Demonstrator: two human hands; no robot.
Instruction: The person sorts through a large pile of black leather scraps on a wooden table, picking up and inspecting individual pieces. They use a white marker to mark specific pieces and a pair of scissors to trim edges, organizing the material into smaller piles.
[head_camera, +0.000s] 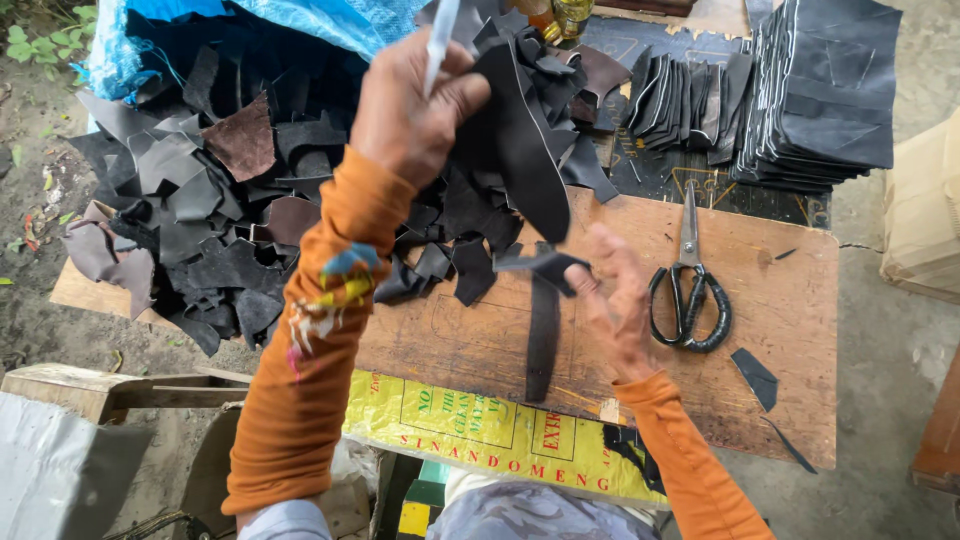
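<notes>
At the bottom of the frame, we are looking down along two orange sleeves. At centre right, our right hand (615, 300) is pinching the top end of a long black leather strip (543, 335) between thumb and fingertips; the strip is lying down the wooden board (780, 300), its lower end pointing toward the yellow printed sack (480, 435) at the board's near edge. Just right of that hand, black-handled scissors (688, 285) are lying flat on the board, apart from the fingers. Higher, at upper centre, our left hand (415, 105) is closing around a white pen (438, 40) and gripping a broad curved black leather piece (520, 140), lifting it above the heap of dark leather scraps (210, 200) filling the upper left. In the upper right, stacks of cut black leather panels (820, 90) are sitting farthest away.
</notes>
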